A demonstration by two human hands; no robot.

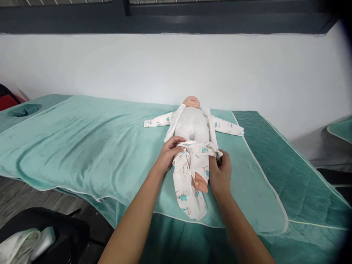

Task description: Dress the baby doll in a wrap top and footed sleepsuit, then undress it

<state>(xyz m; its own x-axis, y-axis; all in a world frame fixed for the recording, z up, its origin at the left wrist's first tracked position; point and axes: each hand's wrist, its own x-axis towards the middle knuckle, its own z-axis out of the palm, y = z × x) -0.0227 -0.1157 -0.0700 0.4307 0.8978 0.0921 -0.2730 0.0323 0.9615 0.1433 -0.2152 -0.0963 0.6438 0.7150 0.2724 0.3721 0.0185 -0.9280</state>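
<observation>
A baby doll point(191, 123) lies on its back with its head toward the wall. Its white printed jacket point(227, 126) hangs open at the front, the sleeves spread to both sides. Printed baby pants point(187, 176) cover its legs and reach up to the hips; one bare foot point(201, 183) sticks out, while the other leg's end is covered. At the left side of the waistband, my left hand point(168, 152) pinches the cloth between thumb and fingers. My right hand point(221, 170) is closed at the right side of the waistband, its fingertips partly hidden by the fabric.
Beneath the doll, a light green blanket point(82, 135) covers a padded bed with a darker green cover point(275, 154). A white wall point(176, 66) runs behind. A black chair point(68, 229) with folded cloths point(22, 244) stands at the lower left.
</observation>
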